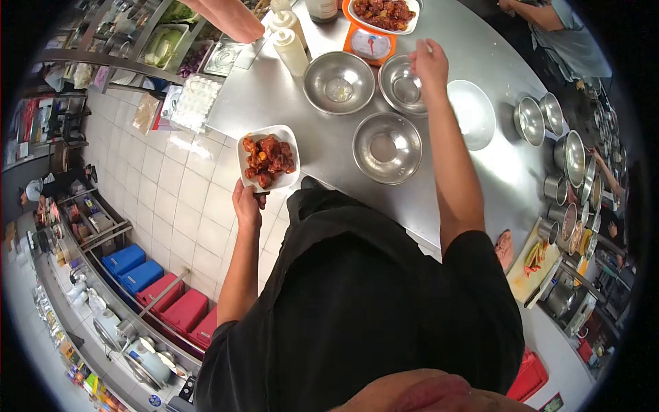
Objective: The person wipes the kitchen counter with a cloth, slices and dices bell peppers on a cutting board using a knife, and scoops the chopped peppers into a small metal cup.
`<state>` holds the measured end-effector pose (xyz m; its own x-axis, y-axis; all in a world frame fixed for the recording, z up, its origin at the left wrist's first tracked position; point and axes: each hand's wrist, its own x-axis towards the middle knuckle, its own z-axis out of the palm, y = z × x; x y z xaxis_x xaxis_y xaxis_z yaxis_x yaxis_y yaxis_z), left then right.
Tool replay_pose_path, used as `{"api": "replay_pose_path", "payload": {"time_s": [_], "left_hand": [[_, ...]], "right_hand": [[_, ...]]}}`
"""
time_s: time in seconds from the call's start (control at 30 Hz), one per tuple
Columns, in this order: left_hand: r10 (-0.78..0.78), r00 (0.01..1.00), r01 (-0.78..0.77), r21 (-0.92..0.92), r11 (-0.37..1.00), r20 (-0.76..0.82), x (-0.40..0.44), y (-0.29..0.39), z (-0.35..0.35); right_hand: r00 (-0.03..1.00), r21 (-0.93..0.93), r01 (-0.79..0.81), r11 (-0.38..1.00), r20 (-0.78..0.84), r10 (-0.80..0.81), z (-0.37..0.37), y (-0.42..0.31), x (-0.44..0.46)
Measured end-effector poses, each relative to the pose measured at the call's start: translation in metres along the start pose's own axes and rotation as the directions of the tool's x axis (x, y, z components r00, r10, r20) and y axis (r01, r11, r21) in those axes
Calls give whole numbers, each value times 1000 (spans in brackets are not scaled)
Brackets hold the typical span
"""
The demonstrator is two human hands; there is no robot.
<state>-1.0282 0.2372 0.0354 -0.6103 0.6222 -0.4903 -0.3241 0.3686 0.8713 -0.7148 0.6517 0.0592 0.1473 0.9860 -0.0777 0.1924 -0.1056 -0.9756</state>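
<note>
My left hand (pixel 247 204) grips the lower edge of a white square bowl (pixel 284 179), held off the table's left edge above the floor. Dark red glazed chicken pieces (pixel 270 156) fill it. My right hand (pixel 431 63) is over the right side of a steel mixing bowl (pixel 388 72), its fingers curled together; what they hold, if anything, I cannot make out. Two more steel bowls are close by: one with some residue (pixel 316 81) to the left and another (pixel 386 177) nearer me. An orange dial scale (pixel 371 45) bears a second white dish (pixel 412 26) of glazed pieces.
Cream squeeze bottles (pixel 291 55) stand at the far left of the steel table (pixel 317 147). Another person's forearm (pixel 230 20) reaches in there. A white round bowl (pixel 472 115) and small steel bowls (pixel 530 122) are on the right. Blue bins (pixel 134 266) line the left.
</note>
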Motion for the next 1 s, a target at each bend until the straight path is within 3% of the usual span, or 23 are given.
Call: {"api": "replay_pose_path", "payload": {"time_s": [0.1,0.2,0.3,0.4,0.7,0.8,0.9,1.0], "left_hand": [[1,1000,-1,-13,1000,10,7,12,11],[9,1000,-9,-4,1000,29,5,32,35],[54,995,-53,-3,999,80,9,46,52],[82,991,-83,9,997,102,11,62,76],[140,962,-148,17,989,234,37,110,147],[167,943,-187,44,981,288,54,130,174],[183,927,-215,65,974,326,72,155,204],[209,916,-253,86,964,343,101,173,240]], "right_hand": [[984,40,-161,986,85,157,15,-37,15],[964,-3,-164,986,213,161,26,-29,35],[963,0,-132,991,235,128,36,-27,41],[981,-31,-118,992,148,122,39,-33,39],[961,193,-201,960,229,156,-4,-27,47],[983,308,-138,941,159,92,-45,-47,15],[986,362,-143,921,-24,163,-90,-55,-19],[982,353,-113,929,-106,159,-143,-32,-53]]}}
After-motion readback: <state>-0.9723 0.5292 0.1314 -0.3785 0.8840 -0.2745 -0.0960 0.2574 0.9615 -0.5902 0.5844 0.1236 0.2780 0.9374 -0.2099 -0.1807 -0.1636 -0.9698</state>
